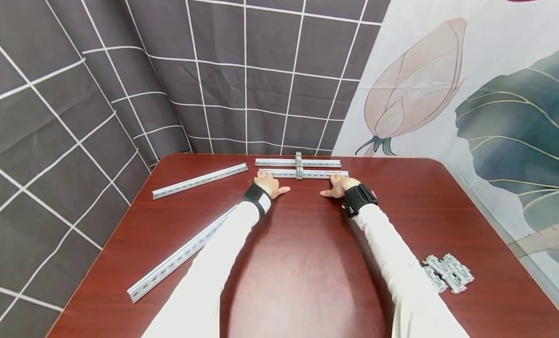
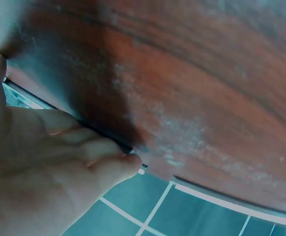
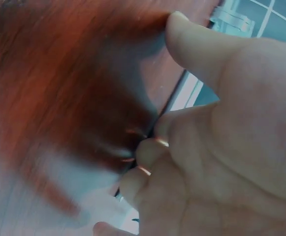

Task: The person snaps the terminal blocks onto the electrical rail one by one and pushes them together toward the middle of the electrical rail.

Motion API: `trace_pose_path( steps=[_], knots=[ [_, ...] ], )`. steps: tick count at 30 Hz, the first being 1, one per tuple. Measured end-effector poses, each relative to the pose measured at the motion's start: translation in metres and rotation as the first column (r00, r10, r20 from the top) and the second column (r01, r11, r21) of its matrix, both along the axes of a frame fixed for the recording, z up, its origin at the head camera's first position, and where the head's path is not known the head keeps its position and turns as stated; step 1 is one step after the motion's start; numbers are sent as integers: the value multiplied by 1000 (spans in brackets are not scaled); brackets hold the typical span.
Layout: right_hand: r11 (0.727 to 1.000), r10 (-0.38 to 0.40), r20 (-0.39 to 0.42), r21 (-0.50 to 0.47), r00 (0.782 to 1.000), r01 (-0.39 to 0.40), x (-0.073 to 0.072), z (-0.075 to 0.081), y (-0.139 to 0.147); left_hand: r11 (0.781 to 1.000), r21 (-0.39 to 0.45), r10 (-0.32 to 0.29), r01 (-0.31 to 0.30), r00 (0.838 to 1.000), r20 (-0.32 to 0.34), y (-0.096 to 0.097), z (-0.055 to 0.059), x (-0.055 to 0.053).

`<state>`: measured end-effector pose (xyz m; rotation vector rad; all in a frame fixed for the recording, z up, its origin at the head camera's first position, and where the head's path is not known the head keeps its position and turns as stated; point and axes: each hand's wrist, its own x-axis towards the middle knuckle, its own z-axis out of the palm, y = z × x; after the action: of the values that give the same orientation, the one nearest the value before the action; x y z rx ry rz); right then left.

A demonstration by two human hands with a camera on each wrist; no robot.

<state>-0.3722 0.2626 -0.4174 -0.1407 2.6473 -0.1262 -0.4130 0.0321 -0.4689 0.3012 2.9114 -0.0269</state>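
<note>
Two slotted metal DIN rails lie parallel near the far table edge, a far rail (image 1: 275, 162) and a near rail (image 1: 316, 174). Grey plastic clips (image 1: 299, 166) sit across both at mid-length. My left hand (image 1: 267, 184) touches the near rail close to its left end, fingers extended and thumb spread inward. At the right end, my right hand (image 1: 340, 185) rests its slightly bent fingertips against the same rail, thumb out to the side. In the right wrist view its fingers (image 3: 150, 152) meet the rail's edge and cover part of it.
Another slotted rail (image 1: 201, 181) lies at an angle on the far left of the table (image 1: 301, 270). A longer-looking rail (image 1: 174, 260) lies nearer, partly under the left sleeve. Several grey plastic clips (image 1: 452, 272) lie at the right. Grey checked cloth (image 1: 266, 86) hangs behind.
</note>
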Motion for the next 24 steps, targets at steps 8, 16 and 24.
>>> trace_pose_path(
  steps=[8, 16, 24],
  knots=[
    [993, -118, -145, -2, 982, 119, 10, -10, -23, 991, 75, 104, -106, 994, 30, -14, -4, 1],
    [995, -77, -236, 38, 969, 88, 49, -13, -74, 985, 170, 7, -28, 993, 120, -45, 41, 72],
    [981, 193, -56, 1, 980, -194, 92, -2, -149, 994, 82, -84, 71, 982, 170, -126, 61, 162]
  ],
)
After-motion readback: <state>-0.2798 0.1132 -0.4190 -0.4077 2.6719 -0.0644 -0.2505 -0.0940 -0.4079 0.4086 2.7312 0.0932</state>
